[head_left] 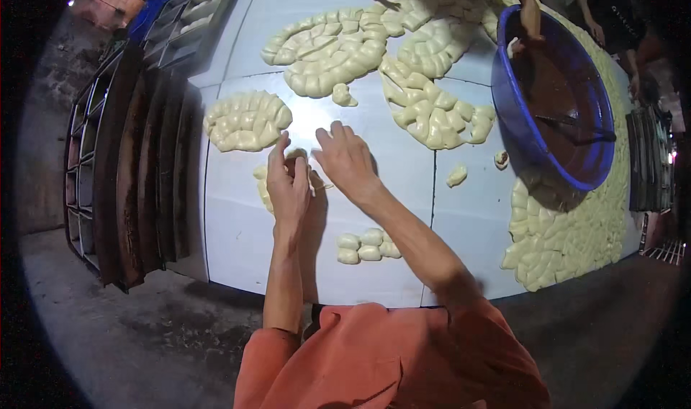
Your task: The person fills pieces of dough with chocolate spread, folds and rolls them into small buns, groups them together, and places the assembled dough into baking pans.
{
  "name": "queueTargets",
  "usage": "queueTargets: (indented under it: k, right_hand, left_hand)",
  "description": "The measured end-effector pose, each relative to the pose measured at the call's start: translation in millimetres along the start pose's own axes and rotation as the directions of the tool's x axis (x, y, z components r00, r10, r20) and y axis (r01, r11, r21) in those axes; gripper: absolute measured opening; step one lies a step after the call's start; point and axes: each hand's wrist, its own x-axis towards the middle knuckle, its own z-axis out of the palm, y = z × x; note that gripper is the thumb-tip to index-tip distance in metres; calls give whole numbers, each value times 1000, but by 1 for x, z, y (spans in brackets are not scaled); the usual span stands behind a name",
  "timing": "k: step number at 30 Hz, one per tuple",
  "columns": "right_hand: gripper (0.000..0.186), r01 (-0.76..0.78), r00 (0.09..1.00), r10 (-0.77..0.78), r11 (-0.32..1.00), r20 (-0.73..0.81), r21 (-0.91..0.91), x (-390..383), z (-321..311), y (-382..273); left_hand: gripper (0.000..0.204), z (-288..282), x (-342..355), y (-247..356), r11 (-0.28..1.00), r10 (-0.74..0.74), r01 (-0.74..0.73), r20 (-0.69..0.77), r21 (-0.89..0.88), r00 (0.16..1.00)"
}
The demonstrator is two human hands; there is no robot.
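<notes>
Centrally, on the near-left part of the white table, a pale yellow dough piece lies beside the left hand. Its surface is smooth and slightly glossy; its right side is hidden by the hand, so its full outline cannot be determined. Just beyond it, to the far left, rests a rounded dough slab, composed of plump lobes pressed edge to edge. Nearer and to the right, a small cluster of dough rolls sits in two rows, partly covered by the right forearm.

The left forearm extends nearly straight away from the body; the fingers point to the far side, partly bent, with the thumb toward the right. The right hand enters diagonally from the near right, back upward, fingers loosely curled and slightly apart. Whether either hand grips dough cannot be determined from this view.
</notes>
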Motion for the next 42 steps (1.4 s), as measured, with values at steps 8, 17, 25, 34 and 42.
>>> queueTargets:
  k: [8, 17, 25, 34, 42]
  right_hand:
    - [31, -446, 879, 314, 267, 360, 854, -29, -32, 18]
    - [31, -332, 884, 404, 190, 234, 924, -116, -85, 54]
    - [35, -102, 832, 550, 28, 70, 994, -149, -118, 46]
    - [21, 65, 886, 455, -302, 84, 951, -158, -191, 66]
    - [23, -426, 786, 589, 737, -189, 525, -121, -320, 213]
  left_hand:
    - [41, 7, -15, 61, 706, -414, 526, 327, -475, 850]
    - [24, 52, -32, 67, 799, -147, 450, 596, -399, 789]
    - [42, 117, -65, 117, 827, 244, -101, 191, -552, 951]
    - [117, 192, -107, 137, 530, 337, 106, 324, -841, 884]
    - [67, 149, -90, 138, 741, -4, 483, 717, -466, 697]
